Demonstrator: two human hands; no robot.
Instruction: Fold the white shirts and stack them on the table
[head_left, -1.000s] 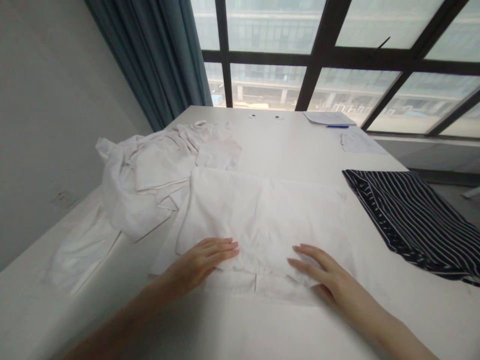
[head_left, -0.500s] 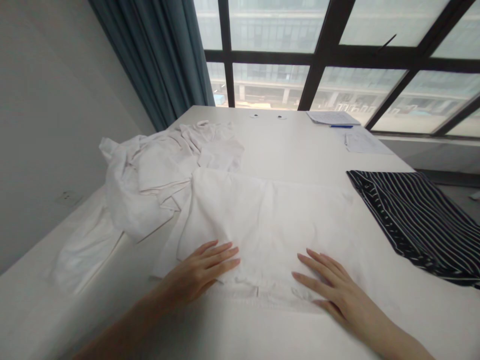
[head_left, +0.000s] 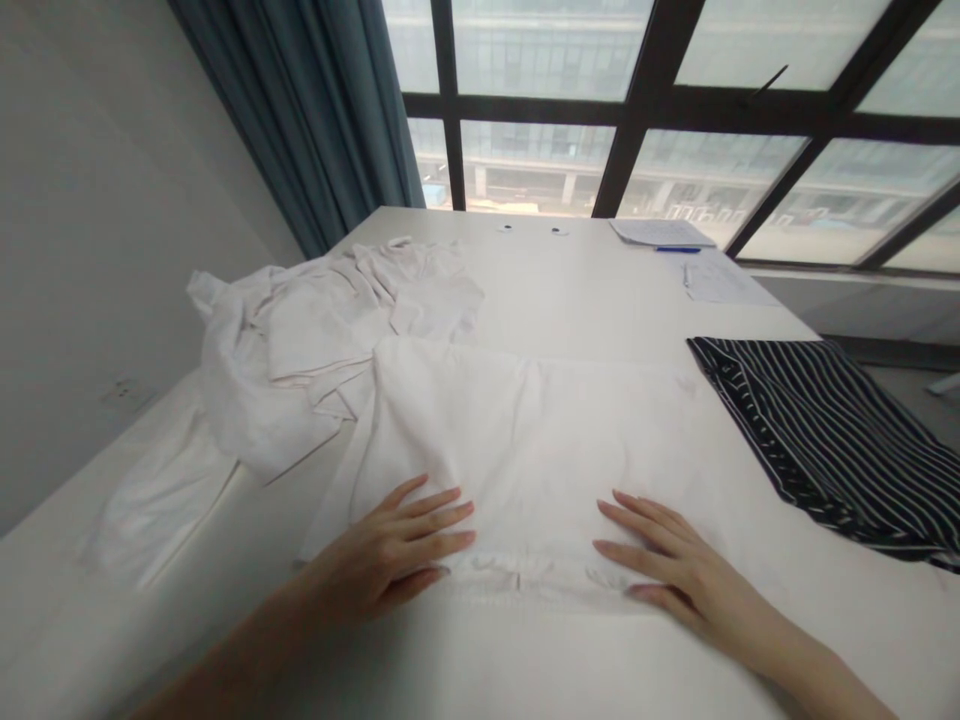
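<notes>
A white garment (head_left: pixel 525 430) lies spread on the white table, with a gathered, elastic-looking band along its near edge. My left hand (head_left: pixel 405 545) rests flat on its near left part, fingers spread and pointing right. On the near right part lies my right hand (head_left: pixel 660 560), its fingers spread and pointing left. Both palms face down, and neither hand grips the cloth. Soft creases run across the garment between the hands and its far edge.
Rumpled white clothes (head_left: pixel 300 330) are heaped at the left. A black-and-white striped cloth (head_left: pixel 840 440) lies flat at the right. Papers (head_left: pixel 727 280) and a blue pen (head_left: pixel 677 250) sit at the far right of the table (head_left: pixel 555 290), before the window.
My left hand's fingers have spread a little wider on the garment. My right hand has hardly moved. The whole view has shifted slightly.
</notes>
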